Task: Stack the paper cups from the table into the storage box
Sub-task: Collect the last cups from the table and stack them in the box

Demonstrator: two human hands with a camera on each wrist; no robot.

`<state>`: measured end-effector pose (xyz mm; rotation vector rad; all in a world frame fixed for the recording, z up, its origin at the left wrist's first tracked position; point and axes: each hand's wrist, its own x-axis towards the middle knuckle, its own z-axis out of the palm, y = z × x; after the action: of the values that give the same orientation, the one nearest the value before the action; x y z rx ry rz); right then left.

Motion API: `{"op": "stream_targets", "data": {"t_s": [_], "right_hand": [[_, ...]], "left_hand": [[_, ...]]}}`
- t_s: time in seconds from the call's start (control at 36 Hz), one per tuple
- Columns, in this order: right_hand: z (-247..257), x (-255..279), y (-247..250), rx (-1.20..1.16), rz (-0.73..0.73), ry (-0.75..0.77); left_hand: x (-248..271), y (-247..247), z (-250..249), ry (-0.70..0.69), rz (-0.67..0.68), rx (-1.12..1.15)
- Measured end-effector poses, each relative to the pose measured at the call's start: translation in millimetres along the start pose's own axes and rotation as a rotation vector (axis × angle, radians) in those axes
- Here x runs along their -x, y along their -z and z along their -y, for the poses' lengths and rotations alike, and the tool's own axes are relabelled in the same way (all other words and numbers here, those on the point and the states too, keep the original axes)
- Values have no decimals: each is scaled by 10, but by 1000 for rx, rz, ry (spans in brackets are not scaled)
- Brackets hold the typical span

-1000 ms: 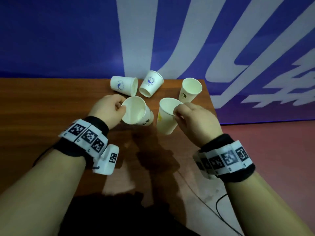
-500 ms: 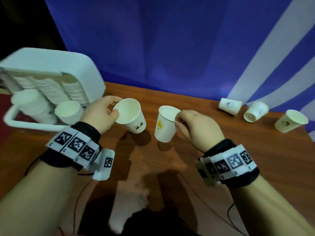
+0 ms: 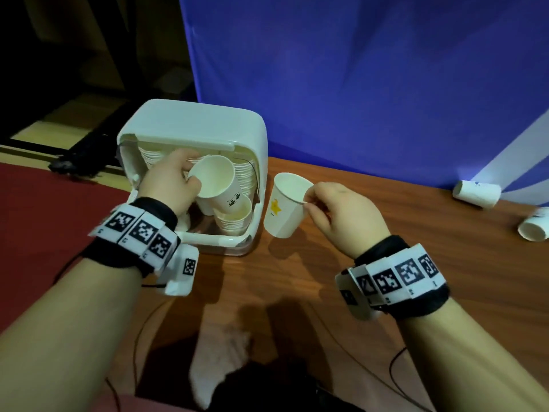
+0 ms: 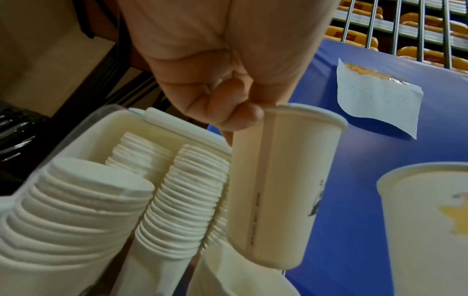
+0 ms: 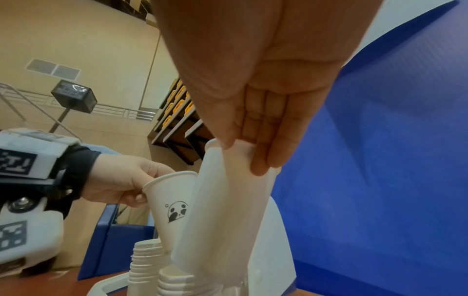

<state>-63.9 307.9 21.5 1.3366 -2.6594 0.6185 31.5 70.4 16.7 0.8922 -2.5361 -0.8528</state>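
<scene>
Our left hand (image 3: 169, 185) pinches the rim of the panda cup (image 3: 221, 187), tilted just over the front stack (image 3: 234, 217) inside the storage box (image 3: 208, 126). We should square its base to that stack's open mouth, then slide it down; the tilt could snag the rim. Our right hand (image 3: 341, 215) pinches the star cup (image 3: 285, 209) by its rim, waiting just beside the box wall. Neighbouring stacks (image 4: 177, 196) crowd our left fingers. Two loose cups (image 3: 476, 193) lie on the surface (image 3: 386, 233) well right of our right hand.

The storage box (image 3: 243, 135) sits at the table's (image 3: 386, 227) back left corner; two loose cups (image 3: 475, 193) lie along the right back edge.
</scene>
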Motion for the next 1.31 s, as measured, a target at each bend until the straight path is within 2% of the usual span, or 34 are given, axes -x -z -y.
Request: {"op": "stream_targets", "data": {"t_s": [0.14,0.31,0.42,0.53,0.58,0.69,0.92,1.08,1.22,1.28,1.31], "right_hand": [[38,-110,-46,25,-36,-28],[76,-269,-15,3,-152,-32],[198,-414,-70,-13,-141,27],[310,-589,-223,-6,-55,104],[338,-652,-322,-1,-1,146],[371,-744,-482,31,85,204],[436,-858,-561,49,207,232],[376,-850,-704,134,364,167],[343,-959,-950,209,704,28],[326,-941,-970,176,720,25],[303,-894,-956,142,672,38]], "left_hand": [[-183,-194,80,-24,45,-33],[-288,-455,241,-79,162,-160],[-298,-590,372,-96,355,-141],[-259,-571,446,-168,536,57],[-259,-605,510,-147,533,126],[-259,-641,522,-88,490,115],[-241,-675,539,-43,476,218],[-222,-680,541,-43,449,145],[-198,-620,519,-34,458,48],[-171,-547,481,-28,423,-10],[-157,-501,456,-21,399,-28]]}}
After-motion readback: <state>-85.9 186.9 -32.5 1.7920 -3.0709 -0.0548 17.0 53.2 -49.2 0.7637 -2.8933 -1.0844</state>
